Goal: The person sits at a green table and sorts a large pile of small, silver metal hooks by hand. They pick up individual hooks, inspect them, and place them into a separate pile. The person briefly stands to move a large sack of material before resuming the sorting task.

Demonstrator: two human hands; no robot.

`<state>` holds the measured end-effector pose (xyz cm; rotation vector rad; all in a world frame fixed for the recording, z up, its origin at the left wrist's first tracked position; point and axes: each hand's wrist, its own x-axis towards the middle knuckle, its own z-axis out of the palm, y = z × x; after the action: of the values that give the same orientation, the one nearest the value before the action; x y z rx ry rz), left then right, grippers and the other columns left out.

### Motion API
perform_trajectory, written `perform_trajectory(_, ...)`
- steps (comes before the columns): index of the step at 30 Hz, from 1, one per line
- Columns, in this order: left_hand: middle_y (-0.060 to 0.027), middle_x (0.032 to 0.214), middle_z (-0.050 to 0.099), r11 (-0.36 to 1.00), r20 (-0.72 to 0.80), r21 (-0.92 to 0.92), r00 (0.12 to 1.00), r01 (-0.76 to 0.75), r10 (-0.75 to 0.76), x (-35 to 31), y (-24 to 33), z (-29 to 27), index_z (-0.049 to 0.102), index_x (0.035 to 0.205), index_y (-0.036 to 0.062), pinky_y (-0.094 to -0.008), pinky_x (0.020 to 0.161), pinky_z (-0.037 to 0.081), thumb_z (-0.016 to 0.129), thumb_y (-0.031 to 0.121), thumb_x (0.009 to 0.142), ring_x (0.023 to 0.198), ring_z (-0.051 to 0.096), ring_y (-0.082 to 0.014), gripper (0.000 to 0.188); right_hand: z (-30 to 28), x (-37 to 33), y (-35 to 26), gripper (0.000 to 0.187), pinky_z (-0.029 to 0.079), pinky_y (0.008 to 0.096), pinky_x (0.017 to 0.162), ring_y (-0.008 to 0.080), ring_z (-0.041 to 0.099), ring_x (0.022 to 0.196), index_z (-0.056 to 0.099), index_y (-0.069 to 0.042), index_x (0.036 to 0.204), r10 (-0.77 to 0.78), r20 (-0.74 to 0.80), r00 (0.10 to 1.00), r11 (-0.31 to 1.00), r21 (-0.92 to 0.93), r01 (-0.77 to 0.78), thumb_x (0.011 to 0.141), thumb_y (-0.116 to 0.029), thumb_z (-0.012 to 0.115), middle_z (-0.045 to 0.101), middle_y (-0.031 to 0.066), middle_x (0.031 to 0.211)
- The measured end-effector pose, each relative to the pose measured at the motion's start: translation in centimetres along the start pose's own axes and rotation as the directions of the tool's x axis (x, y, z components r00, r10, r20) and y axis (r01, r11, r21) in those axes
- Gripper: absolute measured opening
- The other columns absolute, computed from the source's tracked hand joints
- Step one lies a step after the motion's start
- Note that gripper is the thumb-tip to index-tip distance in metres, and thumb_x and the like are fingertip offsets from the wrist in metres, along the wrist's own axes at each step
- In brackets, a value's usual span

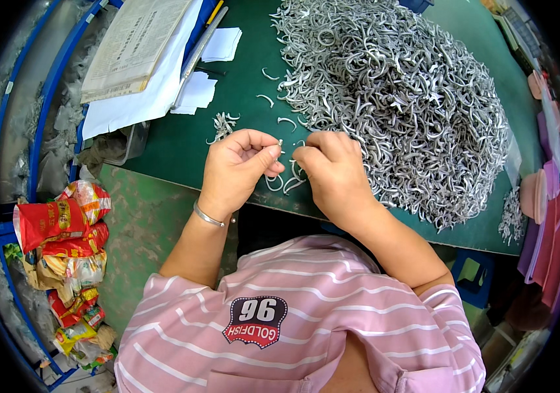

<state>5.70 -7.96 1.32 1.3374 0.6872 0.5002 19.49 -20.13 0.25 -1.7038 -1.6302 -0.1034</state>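
Note:
My left hand (235, 169) is closed in a pinch, with a small silvery metal piece (281, 145) poking out between thumb and forefinger. Close beside it, my right hand (336, 171) is closed too, its fingers bent downward and hiding whatever is between them. Several curved metal pieces (273, 184) lie below and between the hands at the near table edge. A large heap of silvery, claw-shaped metal pieces (397, 98) spreads just beyond and to the right of my right hand. By my left fingers is a small cluster of similar pieces (223, 124).
The green table (244, 85) carries newspaper and white sheets (129, 65) at far left, with paper slips (196, 92) nearby. Blue shelving (39, 111) and red packets (57, 223) stand at left. Pink and purple items (541, 203) line the right edge, near a small pile of metal pieces (511, 219).

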Motion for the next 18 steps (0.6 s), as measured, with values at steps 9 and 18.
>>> perform_trajectory(9, -0.0103, 0.083, 0.068, 0.991, 0.129, -0.125, 0.99, -0.042, 0.058, -0.5, 0.2, 0.5, 0.062, 0.097, -0.0049, -0.0242, 0.065, 0.057, 0.065, -0.001, 0.086, 0.07, 0.067, -0.0146, 0.012, -0.5, 0.6, -0.3, 0.016, 0.049, 0.0319, 0.066, 0.0278, 0.059, 0.078, 0.061, -0.001, 0.093, 0.065, -0.112, 0.992, 0.899, 0.438, -0.009, 0.08, 0.007, 0.064, 0.058, 0.0135, 0.091)
perform_trajectory(18, -0.0094, 0.099, 0.058, 0.977, 0.115, -0.141, 0.978, -0.159, 0.176, -0.7, 0.0, 1.0, 0.063, 0.092, -0.0092, -0.0253, 0.071, 0.058, 0.065, -0.003, 0.085, 0.081, 0.066, -0.0156, 0.01, 0.3, -0.6, 0.6, 0.009, 0.049, 0.0252, 0.068, 0.0143, 0.062, 0.077, 0.063, 0.0, 0.097, 0.335, 0.101, 0.937, 0.571, 0.769, -0.287, 0.088, 0.001, 0.06, 0.065, 0.0081, 0.087)
